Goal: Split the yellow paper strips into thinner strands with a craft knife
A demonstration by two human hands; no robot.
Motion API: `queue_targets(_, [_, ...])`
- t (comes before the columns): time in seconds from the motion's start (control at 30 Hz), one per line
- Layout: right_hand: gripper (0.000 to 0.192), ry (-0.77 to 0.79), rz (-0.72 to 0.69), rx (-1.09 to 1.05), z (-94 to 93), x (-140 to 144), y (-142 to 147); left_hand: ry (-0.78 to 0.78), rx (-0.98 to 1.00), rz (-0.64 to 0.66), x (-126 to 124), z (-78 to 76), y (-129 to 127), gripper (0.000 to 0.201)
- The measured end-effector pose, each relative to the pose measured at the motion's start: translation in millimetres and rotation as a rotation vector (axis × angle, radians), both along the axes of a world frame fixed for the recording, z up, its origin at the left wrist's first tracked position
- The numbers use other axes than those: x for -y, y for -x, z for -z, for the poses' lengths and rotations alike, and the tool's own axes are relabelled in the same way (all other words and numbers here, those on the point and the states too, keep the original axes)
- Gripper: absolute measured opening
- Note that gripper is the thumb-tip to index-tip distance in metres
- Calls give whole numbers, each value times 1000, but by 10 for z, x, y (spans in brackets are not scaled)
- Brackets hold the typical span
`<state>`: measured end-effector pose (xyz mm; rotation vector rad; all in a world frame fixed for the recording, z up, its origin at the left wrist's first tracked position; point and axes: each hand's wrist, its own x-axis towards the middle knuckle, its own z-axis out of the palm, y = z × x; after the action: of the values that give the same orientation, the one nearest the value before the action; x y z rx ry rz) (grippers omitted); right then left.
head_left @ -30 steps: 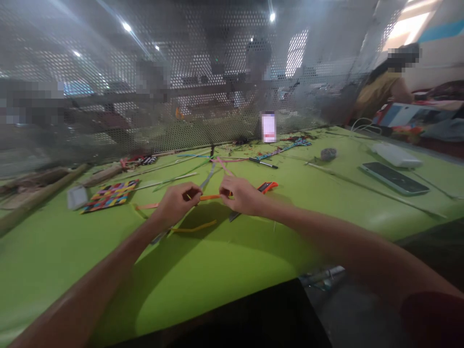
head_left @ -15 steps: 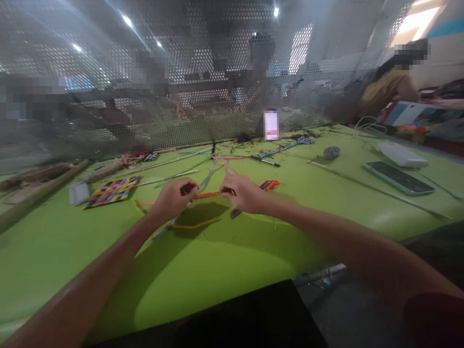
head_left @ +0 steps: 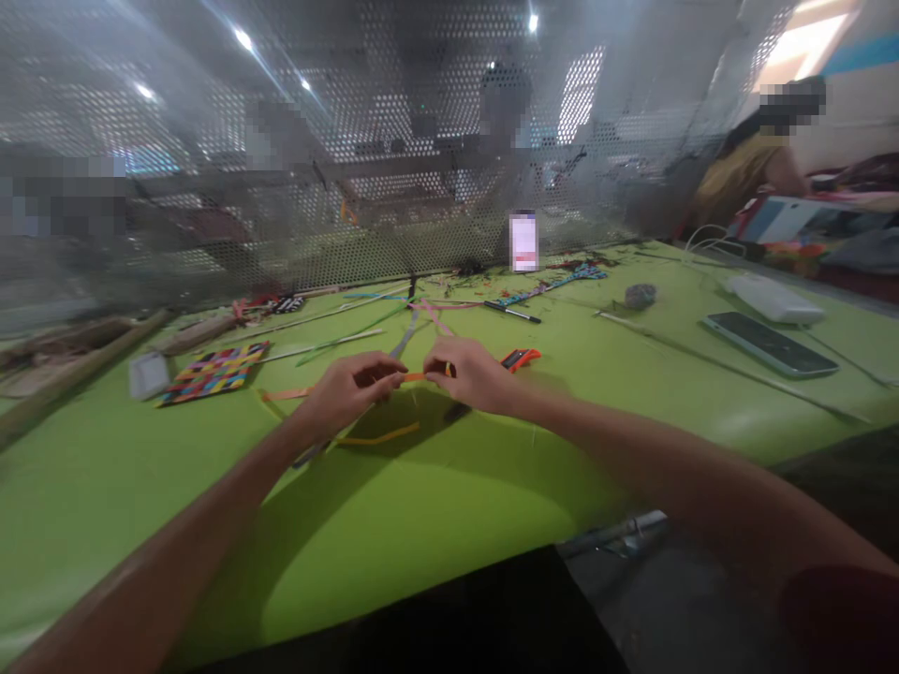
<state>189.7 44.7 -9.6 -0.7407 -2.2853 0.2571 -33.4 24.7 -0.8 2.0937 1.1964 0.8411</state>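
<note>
An orange strip (head_left: pixel 414 376) is stretched between my two hands, a little above the green table. My left hand (head_left: pixel 358 384) pinches it at one side, thumb against fingers. Close by, my right hand (head_left: pixel 467 373) pinches the other end. Under and beside my left hand lie a yellow strip (head_left: pixel 379 438) and a grey strip (head_left: pixel 405 339), the grey one partly hidden by the hand. A pink strip (head_left: pixel 439 320) runs behind my right hand. The orange utility knife (head_left: pixel 521 358) lies just beyond my right wrist, partly covered by it.
A multicoloured woven square (head_left: pixel 214 373) lies at the left by a wooden strip (head_left: pixel 84 360). At the right are a phone (head_left: pixel 769 343), a white box-shaped device (head_left: pixel 776 298) and a long thin stick (head_left: pixel 723 365). A pen (head_left: pixel 516 313) lies farther back. A perforated screen (head_left: pixel 351 187) borders the table.
My left hand has slid right along the orange strip, closer to my right hand, so less of the strip shows between them. My right hand has barely moved.
</note>
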Motion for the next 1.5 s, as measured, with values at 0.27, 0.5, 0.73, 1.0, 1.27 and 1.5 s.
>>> queue_targets(0.27, [8,47,-21,-26,-19,65,50,-165,-79,42,60,13,-124,29])
queue_targets(0.5, [8,56,-14,-18,-23,55,27,-236,-136,8,24,-24,-74,21])
queue_targets(0.73, [7,60,0,-18,-29,52,12,-214,-192,49,-8,36,-25,22])
queue_targets(1.0, [8,83,-1,-73,-74,69,15,-138,-218,19,-55,49,19,23])
queue_targets(1.27, [8,115,12,-118,-90,74,-13,-120,-219,11,-64,63,23,23])
queue_targets(1.5, [8,88,66,-191,-85,30,-29,-152,-166,-38,-69,74,58,19])
